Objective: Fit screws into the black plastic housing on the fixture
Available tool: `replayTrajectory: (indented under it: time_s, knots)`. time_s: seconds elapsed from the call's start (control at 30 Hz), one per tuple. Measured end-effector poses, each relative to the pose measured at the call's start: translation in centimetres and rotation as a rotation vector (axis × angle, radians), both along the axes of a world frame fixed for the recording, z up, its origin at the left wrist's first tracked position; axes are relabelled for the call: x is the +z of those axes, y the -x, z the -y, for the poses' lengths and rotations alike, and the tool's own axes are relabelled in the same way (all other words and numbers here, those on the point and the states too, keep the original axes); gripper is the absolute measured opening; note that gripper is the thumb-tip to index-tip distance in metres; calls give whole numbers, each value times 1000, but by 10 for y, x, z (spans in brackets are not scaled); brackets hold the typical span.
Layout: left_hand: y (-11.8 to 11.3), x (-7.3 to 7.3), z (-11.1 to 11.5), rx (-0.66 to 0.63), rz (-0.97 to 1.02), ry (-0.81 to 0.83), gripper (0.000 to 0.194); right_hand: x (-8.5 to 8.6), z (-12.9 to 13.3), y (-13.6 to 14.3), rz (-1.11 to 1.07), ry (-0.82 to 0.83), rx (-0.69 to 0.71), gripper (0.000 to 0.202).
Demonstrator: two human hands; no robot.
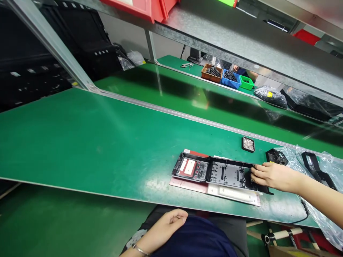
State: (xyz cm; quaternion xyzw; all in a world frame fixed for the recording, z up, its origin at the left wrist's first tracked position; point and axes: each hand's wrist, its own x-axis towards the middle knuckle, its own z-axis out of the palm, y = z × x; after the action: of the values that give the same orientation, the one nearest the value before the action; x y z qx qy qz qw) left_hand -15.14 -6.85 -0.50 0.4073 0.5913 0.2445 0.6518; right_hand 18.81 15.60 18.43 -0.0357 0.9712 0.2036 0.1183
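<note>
The bench mat (pixel 88 142) is smooth green, rubbery-looking, with a soft sheen. Its far edge (pixel 166 110) is a brushed metal strip, and the post (pixel 50 43) and shelf (pixel 241 39) above are dull galvanised metal. The housing (pixel 219 173) under the right hand (pixel 270 175) is matt black moulded plastic; the plate (pixel 230 194) beneath looks like pale, smooth board, though glare makes that uncertain. The small tray (pixel 248 144) is black plastic holding shiny metal bits. The bags (pixel 325 160) are clear, crinkled, glossy film. The left hand (pixel 163 225) rests on dark blue cloth (pixel 195 239).
</note>
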Motion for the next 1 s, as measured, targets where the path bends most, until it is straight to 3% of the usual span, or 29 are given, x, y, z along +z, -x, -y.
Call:
replayTrajectory:
  time_s: [0.17,0.3,0.43,0.53,0.6,0.63,0.73,0.83,0.9,1.0]
  knots:
    - [5,-8,2,-113,-73,-40,63,-11,-1,2,115,32,-58,28]
    - [3,-6,-4,-313,-93,-200,56,-18,4,6,251,9,-155,33]
    - [-17,26,-20,-506,-66,-515,35,-26,10,5,261,44,-219,34]
    - [-48,55,-36,-579,-131,-824,25,-26,15,3,180,28,-249,34]
    - [-73,67,-47,-613,-214,-1094,22,-20,14,3,136,24,-330,31]
    - [-86,69,-52,-590,-452,-1429,22,-16,12,3,124,22,-412,28]
    - [-124,65,-67,-474,-657,-1746,26,-5,-4,7,51,49,-807,22]
    - [-149,54,-79,-361,-762,-1853,29,-4,-38,14,-120,75,-1145,21]
    - [-156,46,-84,-281,-831,-1857,30,-12,-68,19,-197,59,-1256,20]
    - [-155,39,-86,-217,-913,-1830,33,-37,-111,24,-245,86,-1361,20]
